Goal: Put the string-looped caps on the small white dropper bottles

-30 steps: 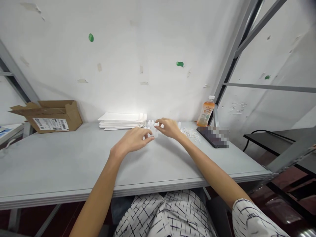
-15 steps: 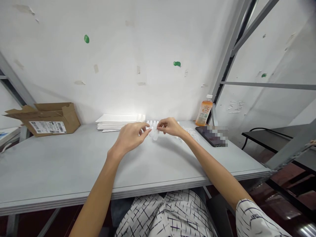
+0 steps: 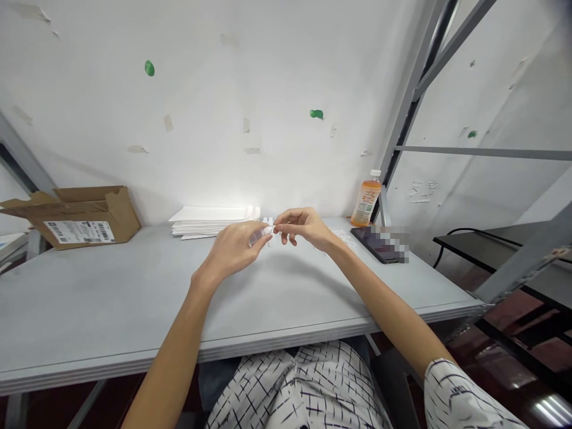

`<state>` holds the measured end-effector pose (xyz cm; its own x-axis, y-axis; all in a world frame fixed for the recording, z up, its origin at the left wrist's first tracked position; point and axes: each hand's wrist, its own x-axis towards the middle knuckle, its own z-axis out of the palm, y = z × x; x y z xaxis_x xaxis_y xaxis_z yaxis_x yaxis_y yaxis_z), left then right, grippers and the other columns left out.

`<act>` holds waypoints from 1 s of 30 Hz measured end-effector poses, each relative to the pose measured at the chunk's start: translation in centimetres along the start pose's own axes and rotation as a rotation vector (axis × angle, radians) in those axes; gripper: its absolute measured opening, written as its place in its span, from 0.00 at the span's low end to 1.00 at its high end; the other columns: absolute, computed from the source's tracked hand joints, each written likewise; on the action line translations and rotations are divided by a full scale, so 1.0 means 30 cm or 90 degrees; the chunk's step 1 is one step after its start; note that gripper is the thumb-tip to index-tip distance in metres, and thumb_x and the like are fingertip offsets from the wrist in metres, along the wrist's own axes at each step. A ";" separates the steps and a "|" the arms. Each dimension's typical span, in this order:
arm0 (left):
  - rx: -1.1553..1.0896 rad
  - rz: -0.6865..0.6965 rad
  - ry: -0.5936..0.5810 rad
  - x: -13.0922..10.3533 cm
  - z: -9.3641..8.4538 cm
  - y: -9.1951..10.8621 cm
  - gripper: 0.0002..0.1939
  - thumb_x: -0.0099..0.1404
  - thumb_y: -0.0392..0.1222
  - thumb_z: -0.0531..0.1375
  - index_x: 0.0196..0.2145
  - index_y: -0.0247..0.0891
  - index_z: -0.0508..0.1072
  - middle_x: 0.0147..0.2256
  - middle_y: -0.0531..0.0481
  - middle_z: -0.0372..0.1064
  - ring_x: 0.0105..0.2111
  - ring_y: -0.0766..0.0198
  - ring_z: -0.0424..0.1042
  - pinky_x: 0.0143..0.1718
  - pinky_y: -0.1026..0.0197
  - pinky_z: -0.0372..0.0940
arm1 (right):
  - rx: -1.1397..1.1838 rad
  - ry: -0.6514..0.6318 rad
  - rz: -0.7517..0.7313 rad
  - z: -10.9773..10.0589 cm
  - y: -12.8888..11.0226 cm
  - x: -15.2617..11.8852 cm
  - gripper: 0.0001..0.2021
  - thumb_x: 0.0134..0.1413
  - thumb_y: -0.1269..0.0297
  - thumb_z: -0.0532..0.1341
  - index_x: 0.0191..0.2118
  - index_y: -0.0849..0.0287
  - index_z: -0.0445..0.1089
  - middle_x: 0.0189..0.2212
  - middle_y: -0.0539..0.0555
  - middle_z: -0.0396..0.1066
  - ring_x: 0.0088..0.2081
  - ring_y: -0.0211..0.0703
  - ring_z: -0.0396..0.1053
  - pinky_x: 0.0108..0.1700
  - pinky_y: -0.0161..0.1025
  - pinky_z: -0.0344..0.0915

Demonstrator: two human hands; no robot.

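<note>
My left hand (image 3: pixel 235 247) is closed around a small translucent plastic bottle (image 3: pixel 256 236), gripped between thumb and fingers and tilted with its white top end (image 3: pixel 268 230) to the right. Thumb and forefinger of my right hand (image 3: pixel 308 227) are pinched together right at that end; what sits between them is too small to make out. Just behind the hands stand several small white bottles (image 3: pixel 269 220), partly covered by my fingers. To the right of my right hand, small clear-white pieces (image 3: pixel 344 238) lie scattered on the table, half hidden by the wrist.
On the grey table (image 3: pixel 286 298), a stack of white cartons or sheets (image 3: pixel 210 220) lies by the wall. An open cardboard box (image 3: pixel 96 217) stands at the left. A bottle of orange drink (image 3: pixel 366 199) and a phone (image 3: pixel 375 244) are at the right, beside a metal frame (image 3: pixel 404 119).
A translucent bottle that stood between my hands is now in my left hand, tilted. My right hand has moved left to the bottle's top. The view has shifted slightly.
</note>
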<state>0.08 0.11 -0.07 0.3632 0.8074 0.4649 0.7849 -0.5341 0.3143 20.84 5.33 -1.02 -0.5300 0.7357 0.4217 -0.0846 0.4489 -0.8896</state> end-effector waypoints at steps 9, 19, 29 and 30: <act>0.040 -0.021 -0.003 -0.001 0.001 -0.001 0.22 0.73 0.53 0.47 0.38 0.41 0.76 0.31 0.49 0.75 0.27 0.60 0.68 0.31 0.59 0.57 | -0.115 0.068 -0.040 0.069 0.022 -0.001 0.11 0.58 0.58 0.63 0.38 0.60 0.75 0.32 0.53 0.74 0.25 0.36 0.73 0.19 0.30 0.60; 0.032 -0.007 -0.012 0.000 0.002 0.002 0.18 0.73 0.51 0.47 0.38 0.41 0.73 0.31 0.49 0.73 0.31 0.58 0.70 0.30 0.59 0.56 | -0.460 0.179 -0.215 0.092 0.055 -0.008 0.10 0.62 0.66 0.55 0.38 0.58 0.75 0.32 0.53 0.76 0.27 0.35 0.71 0.27 0.34 0.61; 0.042 0.014 -0.079 0.003 0.010 -0.010 0.19 0.73 0.50 0.47 0.29 0.40 0.68 0.27 0.50 0.71 0.27 0.60 0.67 0.30 0.59 0.55 | -0.692 0.197 -0.238 0.106 0.094 -0.012 0.11 0.60 0.68 0.54 0.38 0.59 0.75 0.37 0.53 0.76 0.27 0.33 0.70 0.28 0.34 0.55; 0.042 0.015 -0.083 0.003 0.010 -0.011 0.19 0.73 0.50 0.47 0.29 0.40 0.68 0.27 0.50 0.71 0.27 0.60 0.67 0.30 0.59 0.55 | -0.686 0.193 -0.235 0.106 0.096 -0.012 0.10 0.60 0.69 0.55 0.38 0.58 0.75 0.37 0.53 0.76 0.27 0.33 0.70 0.28 0.33 0.56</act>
<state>0.01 0.45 -0.39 0.4403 0.8229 0.3592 0.8054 -0.5388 0.2469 18.09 4.75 -4.30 -0.3877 0.4962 0.7769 0.6428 0.7495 -0.1580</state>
